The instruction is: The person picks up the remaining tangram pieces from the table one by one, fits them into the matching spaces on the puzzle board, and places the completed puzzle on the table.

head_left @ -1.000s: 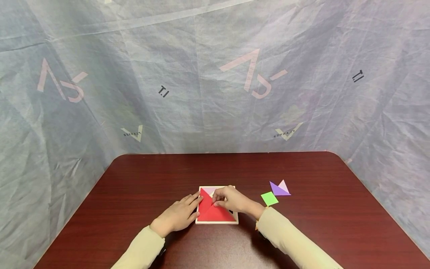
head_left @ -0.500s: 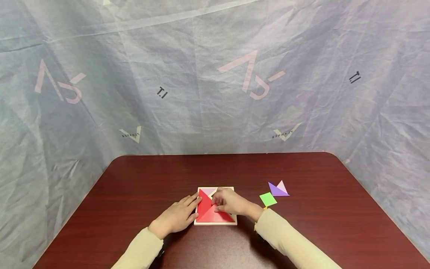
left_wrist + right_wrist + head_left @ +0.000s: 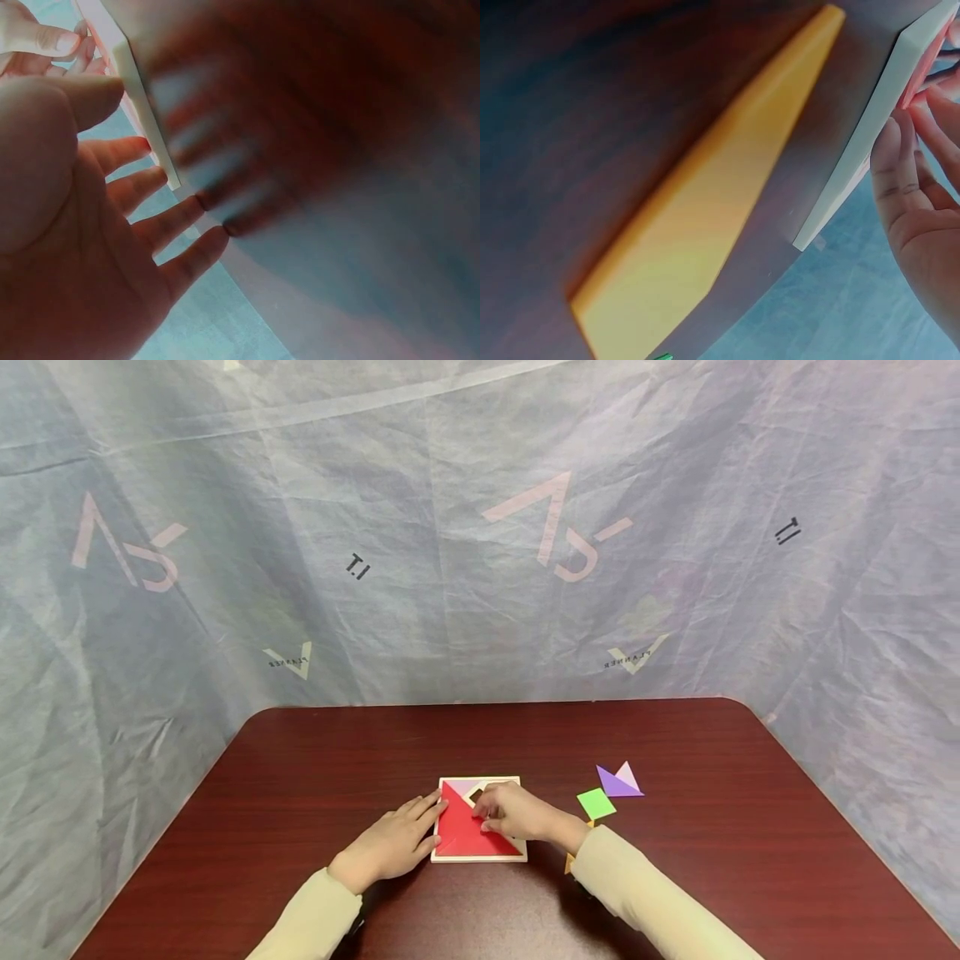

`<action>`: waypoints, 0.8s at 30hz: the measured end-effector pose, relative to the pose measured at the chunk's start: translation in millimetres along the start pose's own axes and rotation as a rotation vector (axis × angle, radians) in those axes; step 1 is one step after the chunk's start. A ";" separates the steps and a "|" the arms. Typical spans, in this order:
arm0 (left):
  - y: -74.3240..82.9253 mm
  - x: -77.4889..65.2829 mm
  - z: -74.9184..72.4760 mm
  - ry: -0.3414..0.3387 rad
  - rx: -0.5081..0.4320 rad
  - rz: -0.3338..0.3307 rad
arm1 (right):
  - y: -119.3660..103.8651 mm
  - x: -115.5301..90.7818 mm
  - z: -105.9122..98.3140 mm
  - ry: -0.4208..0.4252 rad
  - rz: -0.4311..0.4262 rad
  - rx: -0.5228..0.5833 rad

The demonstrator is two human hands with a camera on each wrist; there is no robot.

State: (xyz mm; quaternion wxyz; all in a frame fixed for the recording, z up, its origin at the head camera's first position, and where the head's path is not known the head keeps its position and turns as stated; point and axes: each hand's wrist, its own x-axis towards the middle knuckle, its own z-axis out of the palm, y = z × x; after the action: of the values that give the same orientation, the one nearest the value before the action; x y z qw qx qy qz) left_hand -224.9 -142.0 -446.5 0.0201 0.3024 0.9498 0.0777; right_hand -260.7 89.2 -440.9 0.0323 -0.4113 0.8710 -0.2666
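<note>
A square tangram tray (image 3: 480,859) with a pale wooden rim lies on the table. Two large red triangles (image 3: 457,831) fill its left and near parts, and a pale pink piece (image 3: 461,786) sits at its far left. My left hand (image 3: 388,850) rests at the tray's left edge, fingers spread and fingertips on the rim and red surface. Over the tray, my right hand (image 3: 517,812) has curled fingers and pinches the near red triangle at its upper edge. The right wrist view shows those fingers (image 3: 900,161) right at a red edge (image 3: 922,67).
Right of the tray lie a green square (image 3: 596,804), a purple triangle (image 3: 618,783) and a light pink triangle (image 3: 626,774). An orange piece (image 3: 697,217), mostly hidden by the right sleeve in the head view, lies beneath that wrist. A grey cloth (image 3: 450,527) hangs behind the table.
The near red triangle has shifted slightly and now lies flush beside the other. My right fingers have moved a little toward me; the left hand keeps its place on the tray.
</note>
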 end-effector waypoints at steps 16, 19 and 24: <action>2.9 -0.7 -1.9 -0.001 -0.022 -0.015 | -4.7 -5.6 -10.1 -0.015 -0.009 0.005; 4.3 -1.1 -3.0 -0.004 -0.024 -0.019 | -3.6 -6.0 -9.9 -0.017 -0.014 0.011; 6.2 -2.0 -2.6 0.012 -0.007 -0.010 | -2.4 -7.2 -9.8 -0.028 -0.013 0.029</action>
State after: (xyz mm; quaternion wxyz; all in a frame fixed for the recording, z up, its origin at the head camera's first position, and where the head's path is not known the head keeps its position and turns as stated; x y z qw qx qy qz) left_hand -219.9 -138.5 -443.0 0.0157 0.2973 0.9511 0.0827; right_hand -257.0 97.5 -432.6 0.0486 -0.4200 0.8640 -0.2736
